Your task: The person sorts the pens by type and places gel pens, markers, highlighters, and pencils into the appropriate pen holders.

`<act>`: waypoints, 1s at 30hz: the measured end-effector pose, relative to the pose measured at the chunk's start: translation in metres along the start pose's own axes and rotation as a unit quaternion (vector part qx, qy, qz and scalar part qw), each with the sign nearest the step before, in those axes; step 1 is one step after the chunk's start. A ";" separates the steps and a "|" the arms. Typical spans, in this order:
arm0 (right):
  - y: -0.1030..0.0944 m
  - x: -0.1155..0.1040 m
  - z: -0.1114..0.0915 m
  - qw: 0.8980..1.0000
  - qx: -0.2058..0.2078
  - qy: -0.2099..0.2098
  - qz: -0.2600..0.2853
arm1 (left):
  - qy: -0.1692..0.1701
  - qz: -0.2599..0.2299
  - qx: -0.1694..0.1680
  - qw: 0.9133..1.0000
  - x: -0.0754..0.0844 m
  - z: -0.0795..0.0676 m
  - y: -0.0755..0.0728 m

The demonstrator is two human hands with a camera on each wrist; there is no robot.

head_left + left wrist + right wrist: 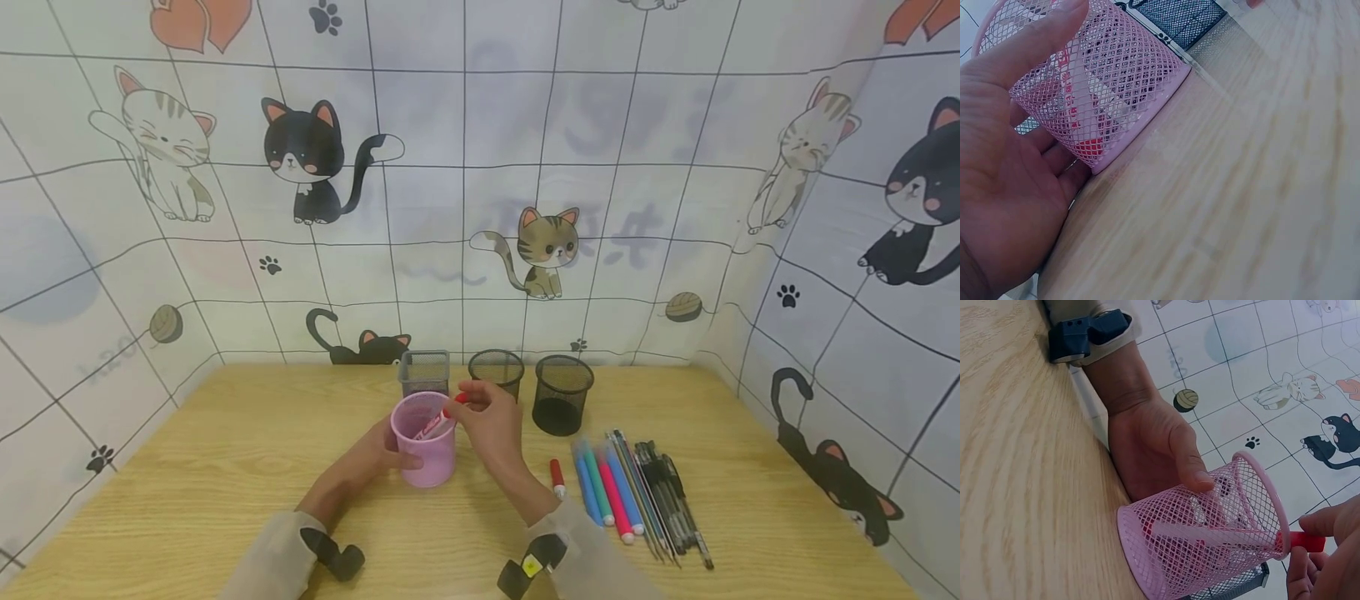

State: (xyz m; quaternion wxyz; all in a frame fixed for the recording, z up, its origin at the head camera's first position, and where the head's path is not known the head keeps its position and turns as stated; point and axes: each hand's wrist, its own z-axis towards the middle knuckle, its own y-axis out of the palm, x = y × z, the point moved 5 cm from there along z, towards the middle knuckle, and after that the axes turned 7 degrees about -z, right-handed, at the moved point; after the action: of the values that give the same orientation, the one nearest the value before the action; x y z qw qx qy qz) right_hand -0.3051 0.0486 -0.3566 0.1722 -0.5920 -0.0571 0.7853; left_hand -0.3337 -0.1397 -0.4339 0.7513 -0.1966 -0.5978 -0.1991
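Note:
A pink mesh pen cup (431,467) stands upright on the wooden table. My left hand (375,450) grips it from the left, its thumb across the near side and its fingers behind. Over the rim, my right hand (491,421) pinches the red cap of a white whiteboard marker (432,426). The marker leans inside the cup; through the mesh in the right wrist view, its red lower end shows near the bottom, and its red cap (1307,541) sticks out past the rim between thumb and fingers.
Behind are a grey square mesh holder (425,367) and two round black mesh cups (497,360) (562,400). To the right lie another red-capped marker (557,477), several coloured felt-tip pens (609,487), thin pencils (637,492) and black pens (667,496). A cat-print sheet (465,183) hangs around the table.

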 end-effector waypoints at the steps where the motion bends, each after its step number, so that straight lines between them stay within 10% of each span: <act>1: 0.000 0.000 -0.001 1.000 0.001 -0.002 -0.005 | 0.001 -0.001 0.000 1.000 0.000 0.000 0.000; 30: -0.046 0.005 -0.022 0.996 0.022 -0.045 -0.072 | 0.002 -0.010 -0.006 1.000 -0.001 0.001 0.001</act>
State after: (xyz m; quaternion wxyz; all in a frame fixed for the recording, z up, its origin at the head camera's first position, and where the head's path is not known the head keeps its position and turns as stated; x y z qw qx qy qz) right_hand -0.2759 0.0905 -0.3546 0.2383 -0.5462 -0.0898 0.7980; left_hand -0.3340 -0.1387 -0.4349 0.7495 -0.1944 -0.5969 -0.2104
